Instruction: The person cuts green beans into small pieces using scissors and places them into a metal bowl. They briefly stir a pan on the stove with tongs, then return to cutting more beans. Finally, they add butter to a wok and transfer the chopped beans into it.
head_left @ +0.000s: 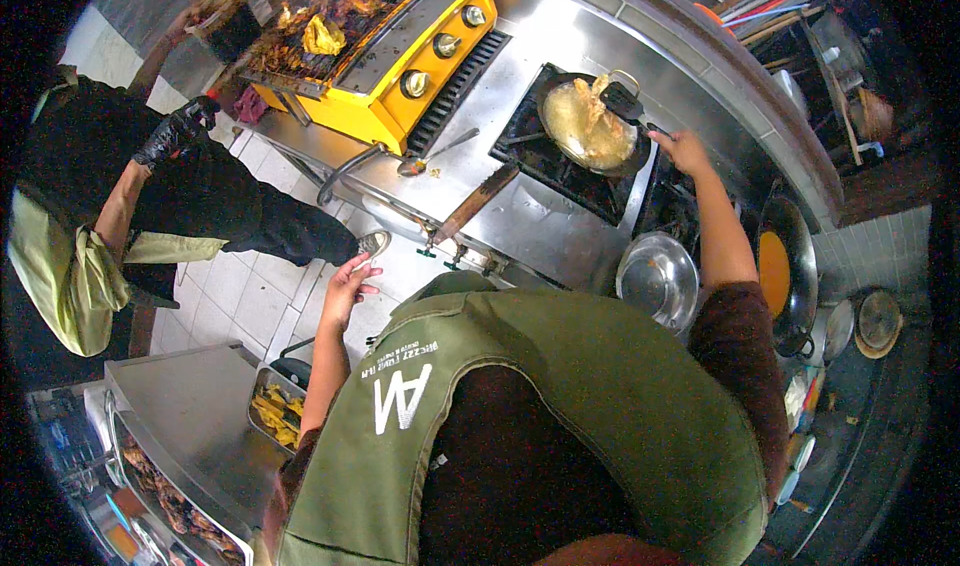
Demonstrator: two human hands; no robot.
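My right hand [681, 152] grips the handle of a black spatula [621, 103] over a wok [642, 153] on a gas burner. Bubbling oil [564, 115] fills much of the wok, and a golden battered piece of food [596, 108] rises from it against the spatula's blade. Away from the stove, my left hand [349, 288] hangs over the tiled floor with nothing in it, fingers apart and slightly curled. Below that forearm sits a metal tray of yellow pieces of food [277, 416].
A yellow grill [420, 63] with charred food stands left of the stove. On the counter lie a spoon [439, 153] and a wooden-handled tool [472, 206]. A steel bowl [658, 281] and a pan of orange liquid [787, 273] are at right. Another person [150, 168] wears black gloves.
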